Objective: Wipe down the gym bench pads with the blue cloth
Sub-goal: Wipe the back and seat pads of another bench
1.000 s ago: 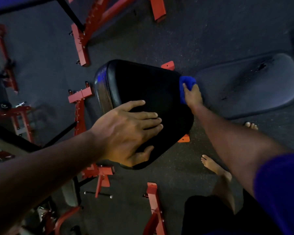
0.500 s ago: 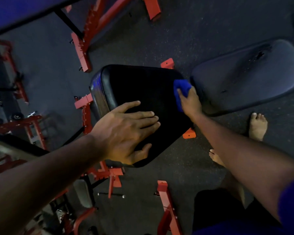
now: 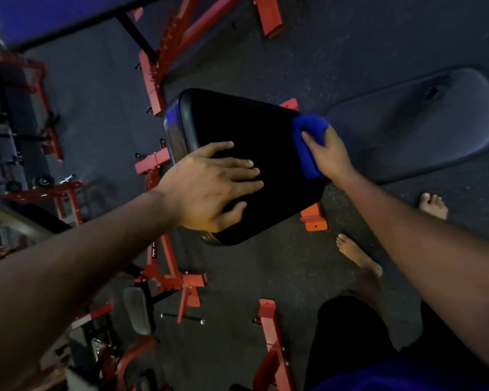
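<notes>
Black shorts and a strip of purple shirt fill the lower right corner of the frame, with two bare feet on the dark speckled floor (image 3: 266, 263) just above them, one at centre right (image 3: 359, 258) and one further right (image 3: 434, 206).

From the lower left, the left forearm reaches up to the left hand (image 3: 212, 187), which lies flat on the black seat pad (image 3: 237, 122) with fingers straight and slightly spread, thumb along the pad's lower edge, grasping nothing. From the lower right, the right forearm runs up to the right hand (image 3: 328, 156) at the pad's right edge. Its fingers and thumb are curled round the blue cloth (image 3: 307, 142), which is bunched and pressed against the pad's right side, draped from the upper right corner partway down the edge.

The seat pad sits tilted in the middle of the frame, glossy along its left side, on a red steel frame (image 3: 156, 162) whose brackets show at the left, upper right and lower right of the pad. Just beyond the cloth, in the right half of the frame, lies a longer dark back pad (image 3: 424, 119) with a scuffed tear near its far end.

More red frame members (image 3: 274, 348) cross the lower centre, and a small grey pad (image 3: 137, 309) lies at lower left. Further red equipment crowds the left edge, and a blue-lit bench (image 3: 54, 15) spans the upper left corner.
</notes>
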{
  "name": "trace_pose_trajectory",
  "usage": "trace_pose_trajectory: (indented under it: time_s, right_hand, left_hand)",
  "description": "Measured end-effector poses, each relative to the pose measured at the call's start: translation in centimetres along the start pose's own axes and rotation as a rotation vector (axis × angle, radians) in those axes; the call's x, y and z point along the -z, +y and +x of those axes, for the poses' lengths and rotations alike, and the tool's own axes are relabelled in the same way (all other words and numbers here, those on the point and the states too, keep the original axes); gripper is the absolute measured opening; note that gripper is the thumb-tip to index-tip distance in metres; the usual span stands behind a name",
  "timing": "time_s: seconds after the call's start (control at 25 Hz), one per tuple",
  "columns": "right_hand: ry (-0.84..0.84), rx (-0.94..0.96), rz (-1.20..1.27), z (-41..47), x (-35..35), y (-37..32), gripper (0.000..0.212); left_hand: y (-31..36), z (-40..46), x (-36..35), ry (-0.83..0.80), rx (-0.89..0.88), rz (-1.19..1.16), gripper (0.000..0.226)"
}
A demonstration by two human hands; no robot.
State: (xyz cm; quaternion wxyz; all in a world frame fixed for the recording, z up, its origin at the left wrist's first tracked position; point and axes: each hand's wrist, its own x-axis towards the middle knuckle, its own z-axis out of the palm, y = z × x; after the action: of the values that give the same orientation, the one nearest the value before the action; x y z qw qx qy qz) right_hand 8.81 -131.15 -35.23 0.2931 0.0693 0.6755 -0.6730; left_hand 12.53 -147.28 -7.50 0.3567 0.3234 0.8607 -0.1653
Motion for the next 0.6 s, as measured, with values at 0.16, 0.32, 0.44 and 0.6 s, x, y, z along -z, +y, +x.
trace_pose_trajectory:
  time_s: [0.16,0.32,0.44,0.6]
  right_hand:
    - [0.039,-0.232,-0.037,-8.0,2.2,5.2,0.035]
    - [0.051,-0.182,0.088,-10.7,-0.4,6.8,0.037]
    - [0.117,-0.059,0.133,-10.3,-4.8,6.8,0.044]
    - [0.253,-0.244,0.031,-5.1,-4.9,10.4,0.041]
  left_hand:
    - [0.6,0.3,0.8,-0.059,0.03,0.02,0.063]
    - [1.0,0.1,-0.1,0.017,0.054,0.029,0.06]
    - [0.8,0.0,-0.5,0.07,0.015,0.005,0.054]
    - [0.3,0.3,-1.4,0.155,-0.013,-0.028,0.051]
